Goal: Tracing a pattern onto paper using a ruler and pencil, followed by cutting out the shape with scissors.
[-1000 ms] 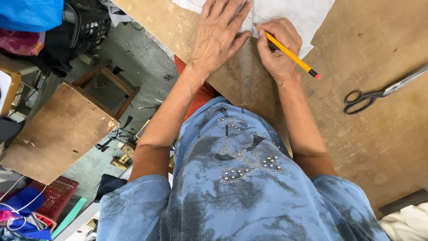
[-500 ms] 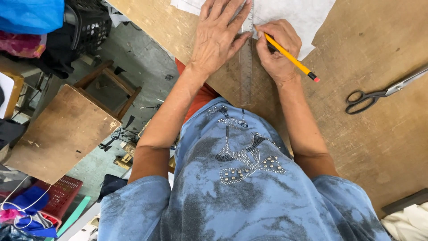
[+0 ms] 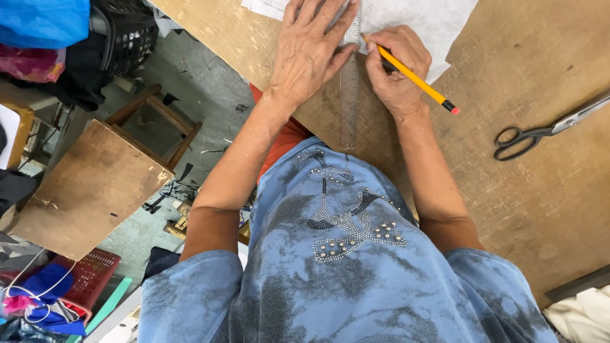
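My left hand (image 3: pixel 312 51) lies flat with fingers spread, pressing down a clear plastic ruler (image 3: pixel 349 108) that runs along the wooden table (image 3: pixel 546 209) onto a white sheet of paper or cloth (image 3: pixel 438 19). My right hand (image 3: pixel 395 70) is closed around a yellow pencil (image 3: pixel 416 79) with a red and black end. The pencil tip rests against the ruler's right edge on the white sheet. The top of the sheet is cut off by the frame.
Black-handled scissors (image 3: pixel 540 130) lie on the table at the right. To the left, below the table edge, stand a wooden stool (image 3: pixel 149 124), a brown board (image 3: pixel 89 190), a black basket (image 3: pixel 127 35) and a red crate (image 3: pixel 89 276).
My right hand with the pencil has shifted slightly up along the ruler's edge. My left hand stays flat on the ruler.
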